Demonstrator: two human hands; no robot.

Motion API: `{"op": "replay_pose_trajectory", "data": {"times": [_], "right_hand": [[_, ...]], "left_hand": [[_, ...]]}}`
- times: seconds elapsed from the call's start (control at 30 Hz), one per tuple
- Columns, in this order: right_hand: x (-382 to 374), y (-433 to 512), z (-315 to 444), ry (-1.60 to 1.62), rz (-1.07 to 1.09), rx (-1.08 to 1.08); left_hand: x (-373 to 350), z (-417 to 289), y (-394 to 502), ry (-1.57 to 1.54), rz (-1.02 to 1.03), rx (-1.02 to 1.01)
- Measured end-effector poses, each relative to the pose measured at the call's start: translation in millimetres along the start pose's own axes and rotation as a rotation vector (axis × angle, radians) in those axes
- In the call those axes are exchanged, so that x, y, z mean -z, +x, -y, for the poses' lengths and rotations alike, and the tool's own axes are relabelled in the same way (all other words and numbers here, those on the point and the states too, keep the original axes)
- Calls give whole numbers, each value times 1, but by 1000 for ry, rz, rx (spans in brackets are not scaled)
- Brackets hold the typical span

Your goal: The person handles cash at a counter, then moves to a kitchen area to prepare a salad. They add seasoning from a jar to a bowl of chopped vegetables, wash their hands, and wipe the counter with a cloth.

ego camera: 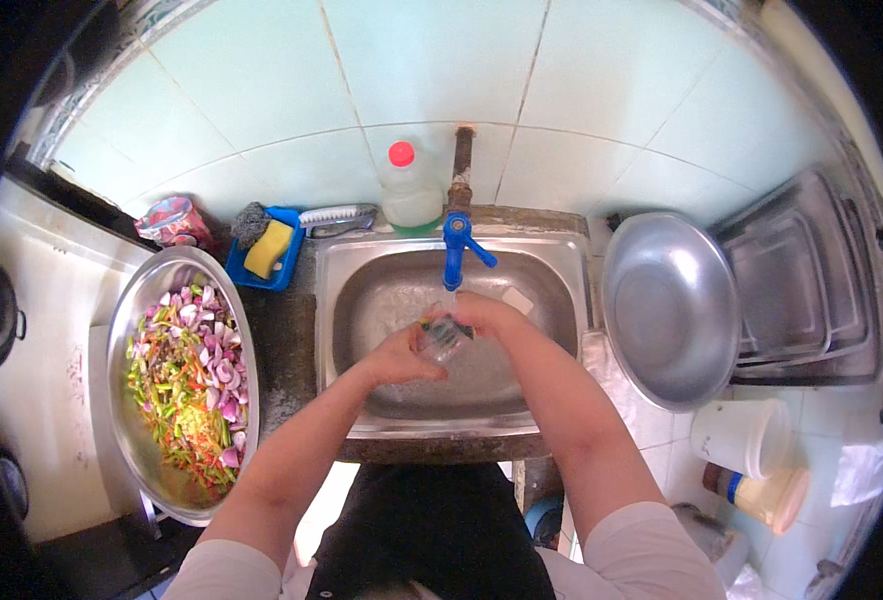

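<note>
Under the blue plastic faucet (456,255), both hands are over a stainless steel sink (486,397). A small clear container (444,341), with darker markings, is gripped by my left hand (404,356) from the lower left. My right hand (483,313) is at the container's upper right, its fingers partly hidden near the faucet's mouth; whether it grips the container is hard to see. Water appears to wet the container and the basin. A whitish block (517,301) lies in the sink just beyond my right wrist.
A steel basin (119,420) of cut vegetables stands left, beside a blue tray (285,277) with a yellow sponge (267,250). A red-capped bottle (410,191) and a brush (336,215) stand behind the sink. Right are a metal basin (670,311), stacked trays (783,292) and a white bucket (734,435).
</note>
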State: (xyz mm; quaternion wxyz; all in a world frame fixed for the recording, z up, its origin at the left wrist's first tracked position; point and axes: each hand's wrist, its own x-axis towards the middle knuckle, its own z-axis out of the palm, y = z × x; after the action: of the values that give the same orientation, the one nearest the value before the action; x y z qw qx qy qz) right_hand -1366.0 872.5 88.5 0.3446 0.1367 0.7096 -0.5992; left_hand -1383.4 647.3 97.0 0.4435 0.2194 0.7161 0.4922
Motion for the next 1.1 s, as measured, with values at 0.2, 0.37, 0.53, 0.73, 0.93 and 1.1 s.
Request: {"op": "replay_pose_trajectory", "data": {"times": [0.2, 0.37, 0.53, 0.73, 0.93, 1.1], "right_hand": [[-83, 24, -50, 1388, -269, 116], [-128, -14, -51, 1090, -542, -91], [-73, -57, -50, 598, -579, -63], [-39, -51, -7, -81, -819, 253], [-37, -45, 2, 210, -29, 267], [-36, -53, 3, -206, -398, 207]], "left_hand": [[-32, -17, 17, 108, -601, 188], [-49, -15, 40, 231, -833, 139], [-24, 2, 30, 341, -680, 116], [-31, 3, 9, 377, -392, 20], [-22, -9, 11, 610, -325, -268], [-14, -9, 15, 552, -294, -130]]}}
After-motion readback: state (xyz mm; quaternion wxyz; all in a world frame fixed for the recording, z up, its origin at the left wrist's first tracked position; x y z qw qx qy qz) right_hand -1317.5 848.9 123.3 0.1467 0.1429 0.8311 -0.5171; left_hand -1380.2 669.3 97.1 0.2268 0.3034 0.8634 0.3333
